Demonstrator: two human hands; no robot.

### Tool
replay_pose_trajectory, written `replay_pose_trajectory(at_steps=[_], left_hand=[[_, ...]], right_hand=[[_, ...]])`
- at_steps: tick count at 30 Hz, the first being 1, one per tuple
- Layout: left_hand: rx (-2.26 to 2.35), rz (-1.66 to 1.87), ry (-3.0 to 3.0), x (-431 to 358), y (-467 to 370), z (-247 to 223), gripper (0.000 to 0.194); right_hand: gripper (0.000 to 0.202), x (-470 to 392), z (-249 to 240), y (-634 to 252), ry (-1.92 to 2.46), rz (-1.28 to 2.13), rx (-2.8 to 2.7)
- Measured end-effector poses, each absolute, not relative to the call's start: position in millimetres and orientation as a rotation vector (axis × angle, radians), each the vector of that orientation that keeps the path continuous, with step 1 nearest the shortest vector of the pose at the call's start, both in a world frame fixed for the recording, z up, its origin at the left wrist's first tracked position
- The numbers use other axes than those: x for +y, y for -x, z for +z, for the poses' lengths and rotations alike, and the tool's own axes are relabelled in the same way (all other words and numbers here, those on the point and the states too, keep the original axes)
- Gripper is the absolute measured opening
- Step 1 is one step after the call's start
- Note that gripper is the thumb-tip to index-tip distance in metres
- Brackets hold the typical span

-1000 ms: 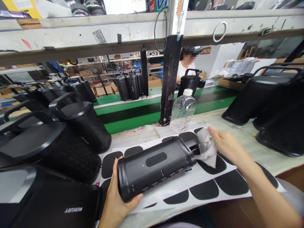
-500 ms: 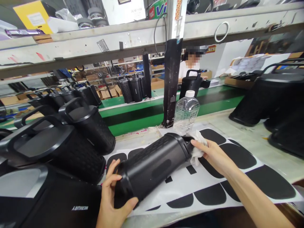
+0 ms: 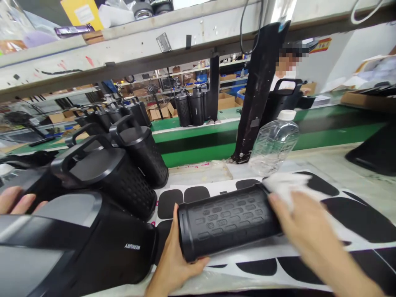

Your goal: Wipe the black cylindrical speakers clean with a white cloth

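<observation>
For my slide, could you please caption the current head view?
Left hand grips a black device, right hand a white cloth.

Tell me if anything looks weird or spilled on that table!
One thing stands out: a black case is held on its side by the left hand, while other cases to its left stand upright. I see no spill or damage.
</observation>
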State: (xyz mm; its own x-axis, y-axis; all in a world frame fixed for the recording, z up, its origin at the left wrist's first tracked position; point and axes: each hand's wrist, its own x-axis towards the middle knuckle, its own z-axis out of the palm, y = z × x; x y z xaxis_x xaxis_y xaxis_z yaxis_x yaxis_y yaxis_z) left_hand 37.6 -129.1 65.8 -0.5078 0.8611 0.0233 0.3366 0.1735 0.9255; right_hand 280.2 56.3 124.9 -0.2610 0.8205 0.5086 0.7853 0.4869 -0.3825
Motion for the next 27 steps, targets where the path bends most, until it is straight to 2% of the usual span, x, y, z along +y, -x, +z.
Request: replay_pose_trajectory(at_steps=[5,9,15,18,20,24,27], left_hand=[[1.894,1.352,-1.139,-129,-37,58,0.120],[1.917,1.416,-1.258,-133,-34,45,0.115],[1.906,1.374,-1.330,-133,-29,38,0.125],[1.875,1.411,-1.163,-128,-34,51,0.122],[1.902,1.396,-1.121,-127,-39,59,0.121],[1.940,1.384,-1.152,-129,-42,57,0.115],[1.917,1.498,-1.266,-124,-34,41,0.113]], right_hand=[[0.046,20,105,-213,1.004,-0.236,-2.186],[0.043,-24,118,-164,0.610,-0.109,-2.281],[0.047,-28,114,-200,0.160,-0.121,-2.423],[0.049,7,103,-245,0.433,-0.201,-2.323],[0.042,34,103,-273,0.763,-0.110,-2.201],[0.041,71,117,-315,1.546,0.517,-1.649],[0.039,80,119,-322,1.669,0.981,-1.266]])
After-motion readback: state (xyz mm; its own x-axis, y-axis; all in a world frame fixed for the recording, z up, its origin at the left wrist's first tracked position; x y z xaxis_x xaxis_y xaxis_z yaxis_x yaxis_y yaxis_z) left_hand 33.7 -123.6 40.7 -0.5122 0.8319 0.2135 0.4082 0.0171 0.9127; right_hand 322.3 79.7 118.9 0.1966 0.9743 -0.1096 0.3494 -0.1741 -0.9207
